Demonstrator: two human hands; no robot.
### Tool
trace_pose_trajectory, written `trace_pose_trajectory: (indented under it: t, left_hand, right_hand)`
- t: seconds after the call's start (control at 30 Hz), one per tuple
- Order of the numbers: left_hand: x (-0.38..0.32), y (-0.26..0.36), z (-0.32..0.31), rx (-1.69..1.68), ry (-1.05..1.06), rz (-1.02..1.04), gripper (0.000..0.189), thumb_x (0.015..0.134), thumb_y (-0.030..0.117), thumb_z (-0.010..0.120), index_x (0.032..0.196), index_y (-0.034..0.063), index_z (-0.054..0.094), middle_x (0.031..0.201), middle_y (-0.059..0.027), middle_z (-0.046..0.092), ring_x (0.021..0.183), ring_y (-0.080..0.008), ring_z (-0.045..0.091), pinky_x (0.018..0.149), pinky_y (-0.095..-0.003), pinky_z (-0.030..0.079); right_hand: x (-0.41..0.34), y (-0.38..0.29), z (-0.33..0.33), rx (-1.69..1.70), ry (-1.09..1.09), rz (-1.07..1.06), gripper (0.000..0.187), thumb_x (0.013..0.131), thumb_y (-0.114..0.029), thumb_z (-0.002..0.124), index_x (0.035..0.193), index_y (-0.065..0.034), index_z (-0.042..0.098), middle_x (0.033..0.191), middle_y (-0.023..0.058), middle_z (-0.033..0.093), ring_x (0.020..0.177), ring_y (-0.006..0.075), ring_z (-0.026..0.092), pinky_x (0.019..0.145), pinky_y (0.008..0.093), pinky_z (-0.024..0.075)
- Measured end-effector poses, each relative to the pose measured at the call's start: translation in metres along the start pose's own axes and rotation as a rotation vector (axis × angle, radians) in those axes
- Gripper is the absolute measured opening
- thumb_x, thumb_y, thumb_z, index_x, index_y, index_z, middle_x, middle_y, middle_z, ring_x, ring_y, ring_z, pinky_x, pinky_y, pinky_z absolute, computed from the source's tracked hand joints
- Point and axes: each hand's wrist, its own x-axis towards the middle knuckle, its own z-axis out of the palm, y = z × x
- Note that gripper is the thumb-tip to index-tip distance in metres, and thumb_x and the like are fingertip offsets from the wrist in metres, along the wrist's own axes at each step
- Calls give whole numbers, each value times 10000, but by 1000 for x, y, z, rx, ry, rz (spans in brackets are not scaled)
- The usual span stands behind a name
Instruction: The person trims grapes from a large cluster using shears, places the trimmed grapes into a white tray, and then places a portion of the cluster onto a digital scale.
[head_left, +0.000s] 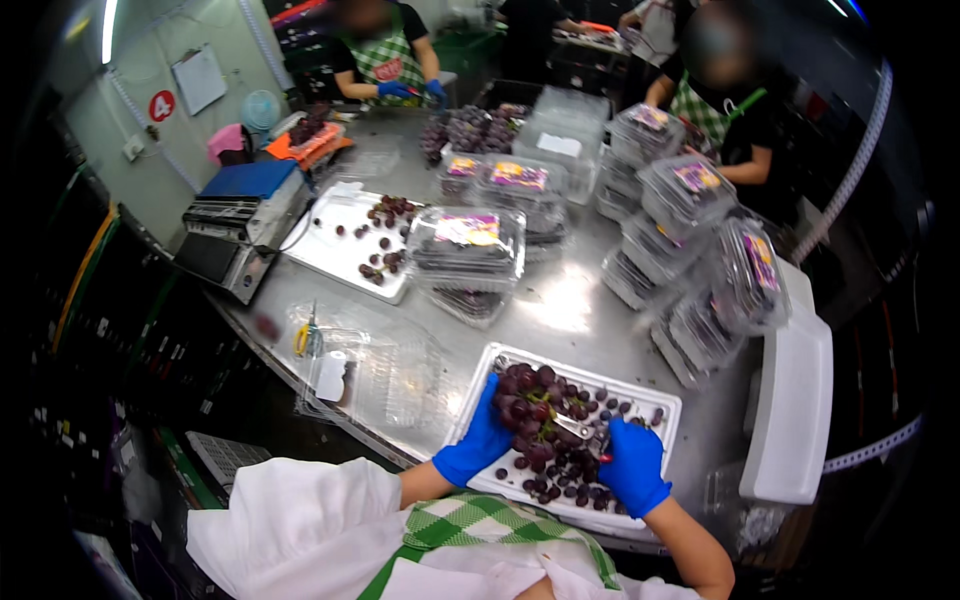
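My left hand (484, 435), in a blue glove, holds a bunch of dark red grapes (529, 405) above a white tray (667, 405). At the bunch's right side is my right hand (636, 465), also blue-gloved, closed around small scissors (574, 426); their metal blades reach in among the grapes and a bit of red handle shows. Many loose grapes (555, 480) lie on the tray under and around the bunch. The fingertips of my left hand are partly hidden behind the grapes.
Stacked clear boxes of grapes (466, 247) stand ahead, with more stacks (686, 195) at right. Left are open clear containers (409, 375), yellow-handled scissors (303, 339), a second white tray (315, 247) and a scale (240, 217). Co-workers stand across the metal table.
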Motion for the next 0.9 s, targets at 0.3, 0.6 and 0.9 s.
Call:
trace_pose_trajectory:
  t: [0.3, 0.6, 0.9]
  left_hand:
    - [-3, 12, -3, -45, 12, 34, 571, 891, 488, 278, 1278, 71, 325, 1245, -143, 414, 1114, -267, 452, 969, -420, 356]
    - [6, 9, -14, -190, -132, 79, 514, 893, 470, 296, 1224, 84, 375, 1194, -143, 452, 1071, -273, 481, 932, -418, 396]
    - [10, 14, -21, -176, -196, -38, 558, 858, 536, 317, 1230, 122, 359, 1170, -130, 450, 1022, -250, 508, 882, -413, 438]
  right_hand:
    - [16, -1, 13, 12, 70, -69, 300, 515, -81, 630, 752, -65, 446, 644, 112, 494, 585, 299, 507, 523, 404, 380]
    - [18, -5, 8, -9, -15, 9, 338, 541, -116, 663, 804, -63, 457, 675, 111, 507, 636, 284, 534, 525, 399, 409]
    - [15, 1, 11, -4, 33, 5, 352, 549, -94, 660, 834, -64, 455, 663, 103, 520, 621, 277, 555, 511, 382, 426]
